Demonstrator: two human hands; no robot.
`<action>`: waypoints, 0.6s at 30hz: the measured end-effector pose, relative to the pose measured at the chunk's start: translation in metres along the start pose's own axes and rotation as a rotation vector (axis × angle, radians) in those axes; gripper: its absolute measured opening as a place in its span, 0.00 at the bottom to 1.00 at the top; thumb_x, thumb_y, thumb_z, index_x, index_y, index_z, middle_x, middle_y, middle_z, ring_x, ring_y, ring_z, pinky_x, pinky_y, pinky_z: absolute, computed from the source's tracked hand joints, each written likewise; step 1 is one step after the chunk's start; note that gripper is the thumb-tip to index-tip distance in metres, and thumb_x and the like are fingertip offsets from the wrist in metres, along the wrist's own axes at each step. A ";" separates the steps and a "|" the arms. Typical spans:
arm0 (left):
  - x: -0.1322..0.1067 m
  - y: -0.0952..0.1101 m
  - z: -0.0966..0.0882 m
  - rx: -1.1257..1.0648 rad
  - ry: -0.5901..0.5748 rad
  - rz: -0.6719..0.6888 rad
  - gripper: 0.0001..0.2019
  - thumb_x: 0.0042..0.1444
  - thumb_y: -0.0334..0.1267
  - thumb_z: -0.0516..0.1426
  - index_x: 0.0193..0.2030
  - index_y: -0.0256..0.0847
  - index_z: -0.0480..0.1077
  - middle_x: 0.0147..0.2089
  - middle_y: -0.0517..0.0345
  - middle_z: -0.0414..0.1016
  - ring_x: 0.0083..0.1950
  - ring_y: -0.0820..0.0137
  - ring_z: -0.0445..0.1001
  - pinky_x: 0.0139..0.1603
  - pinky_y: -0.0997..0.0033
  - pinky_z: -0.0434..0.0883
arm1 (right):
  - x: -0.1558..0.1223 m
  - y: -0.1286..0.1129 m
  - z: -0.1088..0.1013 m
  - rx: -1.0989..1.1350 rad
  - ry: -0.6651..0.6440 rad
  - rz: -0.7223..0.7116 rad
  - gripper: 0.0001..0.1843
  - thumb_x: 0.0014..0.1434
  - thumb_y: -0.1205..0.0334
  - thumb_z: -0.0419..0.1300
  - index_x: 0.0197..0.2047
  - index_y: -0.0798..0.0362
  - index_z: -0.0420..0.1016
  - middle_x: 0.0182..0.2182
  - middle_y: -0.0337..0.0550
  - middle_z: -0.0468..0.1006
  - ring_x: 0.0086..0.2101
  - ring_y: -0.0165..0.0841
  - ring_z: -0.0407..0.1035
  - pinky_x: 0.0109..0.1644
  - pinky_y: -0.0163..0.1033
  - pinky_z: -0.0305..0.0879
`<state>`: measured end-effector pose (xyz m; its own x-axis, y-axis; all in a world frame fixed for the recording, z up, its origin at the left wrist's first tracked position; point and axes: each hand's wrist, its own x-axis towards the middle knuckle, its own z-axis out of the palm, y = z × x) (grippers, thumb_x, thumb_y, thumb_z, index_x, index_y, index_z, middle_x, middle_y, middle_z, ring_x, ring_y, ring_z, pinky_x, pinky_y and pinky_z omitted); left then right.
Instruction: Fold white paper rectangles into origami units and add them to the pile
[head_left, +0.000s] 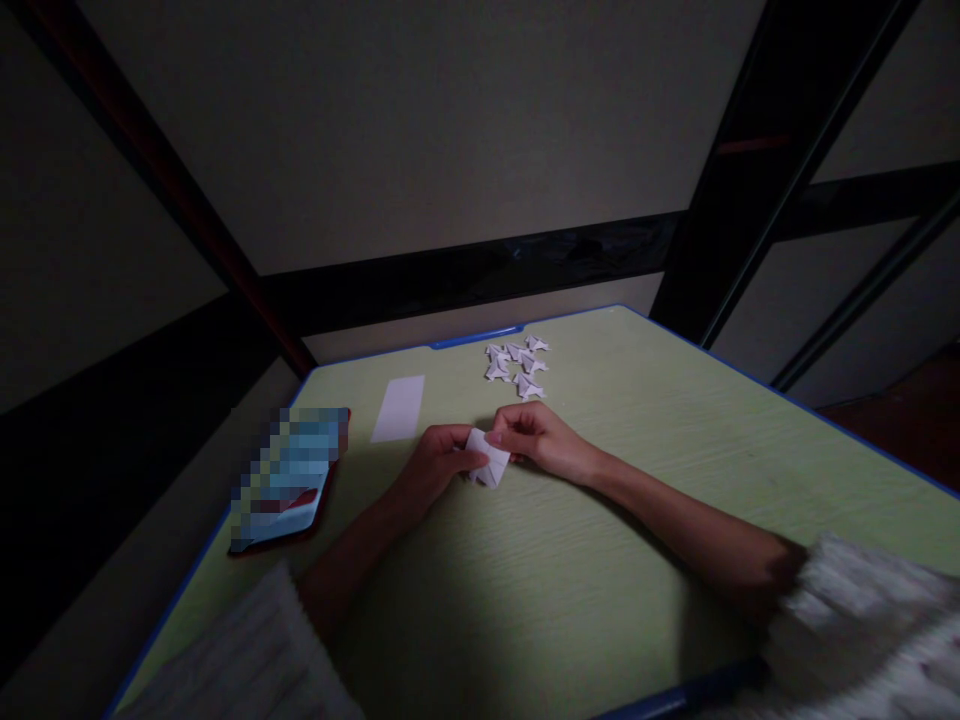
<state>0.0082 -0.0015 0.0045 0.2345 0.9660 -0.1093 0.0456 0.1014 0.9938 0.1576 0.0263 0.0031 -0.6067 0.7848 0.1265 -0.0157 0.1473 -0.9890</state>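
Observation:
My left hand (436, 462) and my right hand (538, 437) meet over the green table (600, 560), both pinching a small white folded paper piece (487, 458) between their fingertips. The paper is partly folded and held just above the tabletop. Beyond my hands lies a cluster of several small white folded paper shapes (519, 364). A flat white paper strip (399, 408) rests to the left of that cluster.
A phone in a red case (289, 480) lies near the table's left edge, its screen lit. The table has a blue rim (476, 338) and stands against a pale wall with dark wooden beams. White knitted sleeves cover my forearms.

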 end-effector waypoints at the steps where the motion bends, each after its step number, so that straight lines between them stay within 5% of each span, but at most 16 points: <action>1: 0.000 0.000 0.000 -0.004 -0.003 0.003 0.04 0.32 0.32 0.57 0.19 0.33 0.69 0.16 0.62 0.69 0.19 0.77 0.62 0.22 0.77 0.56 | 0.000 0.000 0.000 -0.005 0.006 -0.001 0.14 0.45 0.59 0.57 0.17 0.57 0.59 0.12 0.30 0.57 0.16 0.20 0.48 0.19 0.31 0.41; 18: 0.000 -0.001 0.000 -0.020 -0.022 -0.009 0.05 0.34 0.32 0.56 0.20 0.33 0.70 0.15 0.60 0.69 0.19 0.74 0.65 0.22 0.75 0.58 | -0.001 0.001 -0.001 -0.015 0.010 -0.017 0.14 0.47 0.57 0.55 0.18 0.56 0.59 0.13 0.31 0.56 0.16 0.21 0.48 0.19 0.31 0.40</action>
<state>0.0083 -0.0021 0.0036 0.2555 0.9596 -0.1181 0.0284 0.1146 0.9930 0.1588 0.0259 0.0017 -0.5985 0.7881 0.1438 -0.0135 0.1695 -0.9854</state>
